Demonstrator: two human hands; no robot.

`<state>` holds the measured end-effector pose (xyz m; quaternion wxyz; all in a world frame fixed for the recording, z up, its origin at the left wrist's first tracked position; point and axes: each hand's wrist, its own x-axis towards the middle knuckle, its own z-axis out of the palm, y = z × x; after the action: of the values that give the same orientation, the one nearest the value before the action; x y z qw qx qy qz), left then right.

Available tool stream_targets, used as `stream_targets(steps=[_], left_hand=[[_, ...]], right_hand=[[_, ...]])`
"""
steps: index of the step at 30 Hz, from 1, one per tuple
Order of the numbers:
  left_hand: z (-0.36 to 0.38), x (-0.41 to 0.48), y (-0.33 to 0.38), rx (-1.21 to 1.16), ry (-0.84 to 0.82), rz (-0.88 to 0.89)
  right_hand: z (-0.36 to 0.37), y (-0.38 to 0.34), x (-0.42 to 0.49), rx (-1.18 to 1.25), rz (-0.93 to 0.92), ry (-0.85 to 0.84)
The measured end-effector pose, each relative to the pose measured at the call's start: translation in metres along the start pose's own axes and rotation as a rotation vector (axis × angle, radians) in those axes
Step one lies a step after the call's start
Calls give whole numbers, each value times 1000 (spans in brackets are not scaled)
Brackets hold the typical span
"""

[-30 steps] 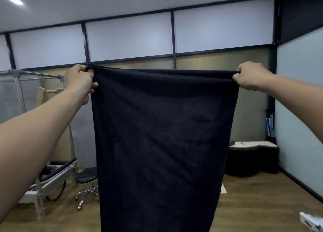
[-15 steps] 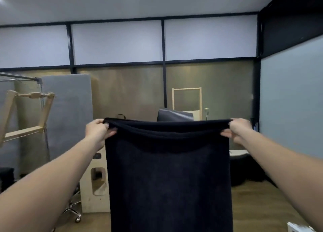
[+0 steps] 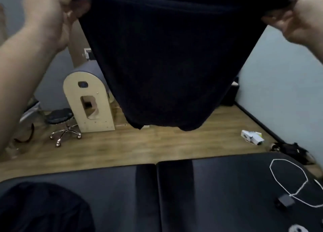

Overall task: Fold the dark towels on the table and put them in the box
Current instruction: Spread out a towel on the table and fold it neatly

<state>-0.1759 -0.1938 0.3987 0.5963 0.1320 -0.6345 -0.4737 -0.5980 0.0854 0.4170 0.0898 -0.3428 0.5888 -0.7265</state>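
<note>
left grip [image 3: 50, 11] and right grip [image 3: 302, 20] pinch the top corners of the dark towel [image 3: 166, 65], its length hanging clear of the counter [image 3: 122, 188] below

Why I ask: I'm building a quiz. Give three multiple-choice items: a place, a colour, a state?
1. Where is the crumpled dark towel heap? A) on the padded black table B) in a box C) on a shelf
2. What colour is the thin looped cord on the table? A) red B) white C) green
3. How is the hanging dark towel held? A) one hand B) laid flat C) left hand and right hand grip its top corners
Key: 1 A, it lies there; 2 B, plainly white; 3 C, fingers curl round each corner.
</note>
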Motion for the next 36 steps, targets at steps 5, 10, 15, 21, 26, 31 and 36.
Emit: stream_targets(steps=[5,10,15,21,26,31,36], left_hand=[[-34,-149,-49,-10,92,-191],[-70,-345,-74,-61,260,-370],[-66,-532,-60,104,435,-677],[-51,-655,-53,400,288,-942],[-54,-719,-54,463,219,-1164],[-60,-770,-55,557,71,-1383],[-57,-781,-44,686,-72,-1510]], right_hand=[[-6,80,-125,116,156,89],[-50,155,-291,107,303,88],[-124,204,-442,-1,399,101],[-205,253,-547,-97,606,67],[-253,304,-619,-408,841,-144],[-277,327,-653,-506,1087,-212],[-288,325,-663,-632,1115,-305]])
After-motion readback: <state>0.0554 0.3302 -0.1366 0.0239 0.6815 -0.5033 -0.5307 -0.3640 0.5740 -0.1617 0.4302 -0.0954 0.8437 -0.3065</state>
